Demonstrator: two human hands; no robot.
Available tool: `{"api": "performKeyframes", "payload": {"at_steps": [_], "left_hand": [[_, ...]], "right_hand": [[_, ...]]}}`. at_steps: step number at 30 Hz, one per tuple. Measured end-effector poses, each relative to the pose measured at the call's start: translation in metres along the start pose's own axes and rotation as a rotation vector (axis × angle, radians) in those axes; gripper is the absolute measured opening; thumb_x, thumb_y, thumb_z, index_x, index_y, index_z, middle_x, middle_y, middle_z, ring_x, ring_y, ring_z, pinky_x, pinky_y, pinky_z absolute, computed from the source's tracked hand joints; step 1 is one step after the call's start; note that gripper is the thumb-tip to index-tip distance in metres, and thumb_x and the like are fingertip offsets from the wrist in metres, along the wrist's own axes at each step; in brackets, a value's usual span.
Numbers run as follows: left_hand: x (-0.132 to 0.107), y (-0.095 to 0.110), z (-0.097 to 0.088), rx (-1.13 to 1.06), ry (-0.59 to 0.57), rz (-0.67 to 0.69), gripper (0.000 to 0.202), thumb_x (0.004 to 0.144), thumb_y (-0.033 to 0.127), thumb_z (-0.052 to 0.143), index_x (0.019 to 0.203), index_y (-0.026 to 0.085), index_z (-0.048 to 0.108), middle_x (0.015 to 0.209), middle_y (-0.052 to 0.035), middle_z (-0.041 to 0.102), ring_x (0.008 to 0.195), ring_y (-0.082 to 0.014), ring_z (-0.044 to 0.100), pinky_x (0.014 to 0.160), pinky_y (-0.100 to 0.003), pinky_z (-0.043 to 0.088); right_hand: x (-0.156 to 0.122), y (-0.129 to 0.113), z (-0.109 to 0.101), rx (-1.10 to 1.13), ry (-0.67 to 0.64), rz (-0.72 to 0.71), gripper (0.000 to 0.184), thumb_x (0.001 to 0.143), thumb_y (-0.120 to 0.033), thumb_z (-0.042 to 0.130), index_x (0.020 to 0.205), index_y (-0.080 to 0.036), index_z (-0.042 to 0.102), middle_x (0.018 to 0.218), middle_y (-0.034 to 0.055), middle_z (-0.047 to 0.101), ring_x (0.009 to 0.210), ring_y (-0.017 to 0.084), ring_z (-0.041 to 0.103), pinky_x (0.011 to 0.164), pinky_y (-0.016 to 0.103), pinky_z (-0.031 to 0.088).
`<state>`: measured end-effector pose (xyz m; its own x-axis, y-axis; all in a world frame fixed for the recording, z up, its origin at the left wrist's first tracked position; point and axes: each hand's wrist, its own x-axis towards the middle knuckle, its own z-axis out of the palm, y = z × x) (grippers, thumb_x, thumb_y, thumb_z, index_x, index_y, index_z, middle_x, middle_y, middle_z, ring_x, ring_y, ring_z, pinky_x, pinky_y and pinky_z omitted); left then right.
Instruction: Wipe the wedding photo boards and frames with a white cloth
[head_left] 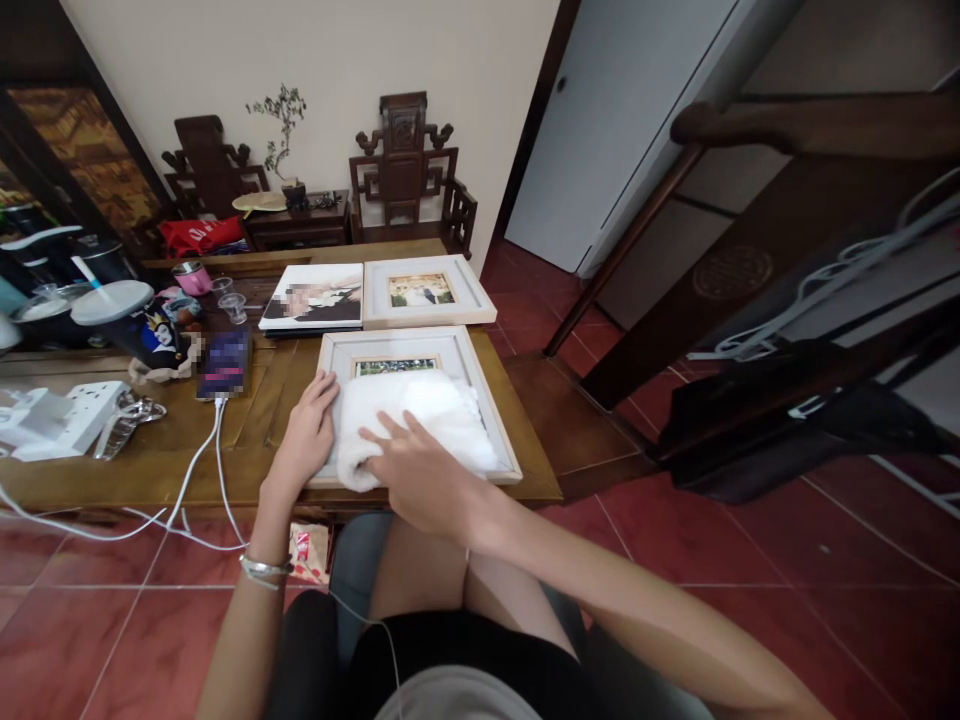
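Observation:
A white fluffy cloth (442, 420), folded over at its left end, covers the lower part of a pale-framed picture (506, 455) lying flat on the table. My right hand (420, 475) rests palm down on the cloth, its fingers spread and pressing on it. Over the frame's left rim lies my left hand (311, 425), fingers stretched out and touching the edge; it wears a bracelet at the wrist. Part of the frame's photo shows above the cloth. Behind it are a second framed picture (476, 290) and a canvas-like picture (315, 300).
On the wooden table (262, 470), a phone (223, 365) with white cables, a power strip (75, 420), a lidded dark cup (154, 335) and a pink cup (193, 278) stand left. A large wooden chair (712, 190) is at right, with a black bag (750, 430).

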<state>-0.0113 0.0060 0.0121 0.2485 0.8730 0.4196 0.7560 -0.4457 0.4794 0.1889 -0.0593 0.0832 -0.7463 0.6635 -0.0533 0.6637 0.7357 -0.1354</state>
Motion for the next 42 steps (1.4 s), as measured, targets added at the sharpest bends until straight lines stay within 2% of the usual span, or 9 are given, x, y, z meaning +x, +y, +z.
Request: {"api": "performKeyframes", "payload": {"at_steps": [3,9,19,27,30,33,35,38,42], "left_hand": [[0.0,-0.001,0.0,-0.006,-0.011,0.006,0.042,0.092,0.018,0.035,0.125,0.013,0.061,0.142,-0.0128,0.053,0.14,-0.0267,0.038,0.116,-0.051,0.031],[-0.001,-0.002,-0.001,0.032,-0.065,0.036,0.044,0.09,0.013,0.034,0.126,0.011,0.06,0.144,-0.0143,0.05,0.142,-0.0281,0.033,0.117,-0.051,0.029],[-0.001,-0.003,-0.001,0.006,-0.051,0.043,0.046,0.089,0.012,0.036,0.127,0.012,0.06,0.141,-0.0125,0.054,0.142,-0.0281,0.035,0.116,-0.054,0.032],[-0.001,-0.002,0.002,0.007,-0.044,0.028,0.047,0.088,0.01,0.036,0.129,0.01,0.059,0.141,-0.0137,0.054,0.142,-0.028,0.034,0.117,-0.052,0.03],[-0.002,-0.002,0.003,-0.01,-0.054,0.041,0.048,0.088,0.01,0.036,0.13,0.012,0.058,0.142,-0.0129,0.053,0.142,-0.0277,0.033,0.117,-0.053,0.03],[-0.002,-0.003,0.003,-0.014,-0.06,0.054,0.047,0.088,0.01,0.036,0.129,0.013,0.058,0.141,-0.0126,0.054,0.142,-0.0278,0.034,0.117,-0.053,0.03],[-0.002,-0.004,0.003,-0.012,-0.052,0.058,0.047,0.088,0.01,0.036,0.129,0.012,0.059,0.14,-0.0131,0.054,0.141,-0.0276,0.035,0.116,-0.053,0.031],[-0.003,-0.005,0.003,0.003,-0.051,0.058,0.047,0.089,0.01,0.035,0.129,0.011,0.058,0.14,-0.0147,0.054,0.141,-0.0274,0.035,0.116,-0.053,0.032],[-0.004,-0.005,0.003,0.018,-0.036,0.068,0.047,0.088,0.009,0.035,0.13,0.009,0.057,0.139,-0.0157,0.056,0.141,-0.0276,0.037,0.115,-0.054,0.033]], "right_hand": [[-0.022,0.008,0.003,0.041,0.019,0.039,0.042,0.076,-0.002,0.048,0.111,-0.01,0.07,0.144,0.0161,0.049,0.141,0.037,0.03,0.113,0.057,0.025],[-0.086,0.038,0.001,-0.053,0.02,0.298,0.047,0.067,0.005,0.049,0.103,-0.012,0.073,0.143,0.0174,0.05,0.14,0.039,0.032,0.111,0.061,0.029],[-0.018,0.117,-0.005,-0.104,0.123,0.382,0.055,0.071,0.008,0.039,0.116,-0.006,0.067,0.145,0.0157,0.048,0.143,0.035,0.025,0.112,0.058,0.028],[-0.101,0.055,0.006,0.03,0.073,0.233,0.049,0.07,0.004,0.043,0.104,-0.015,0.072,0.145,0.0121,0.048,0.145,0.032,0.021,0.114,0.059,0.027],[-0.109,0.053,-0.001,0.079,0.044,0.269,0.051,0.071,0.004,0.041,0.103,-0.019,0.073,0.145,0.0113,0.049,0.14,0.031,0.034,0.11,0.052,0.037],[-0.08,0.077,-0.013,0.033,0.13,0.352,0.056,0.071,0.005,0.04,0.113,-0.017,0.069,0.148,0.0137,0.045,0.133,0.031,0.046,0.108,0.048,0.04],[-0.044,0.093,-0.019,-0.058,0.239,0.364,0.057,0.072,0.005,0.041,0.12,-0.012,0.066,0.148,0.0159,0.044,0.137,0.032,0.039,0.111,0.05,0.035],[0.022,0.103,-0.022,-0.197,0.316,0.21,0.059,0.071,0.008,0.042,0.122,-0.012,0.065,0.154,0.0122,0.036,0.145,0.034,0.02,0.115,0.058,0.024],[0.094,0.092,-0.012,-0.269,0.225,0.05,0.051,0.08,0.005,0.044,0.122,-0.014,0.065,0.154,0.008,0.036,0.146,0.032,0.019,0.117,0.055,0.019]]}}
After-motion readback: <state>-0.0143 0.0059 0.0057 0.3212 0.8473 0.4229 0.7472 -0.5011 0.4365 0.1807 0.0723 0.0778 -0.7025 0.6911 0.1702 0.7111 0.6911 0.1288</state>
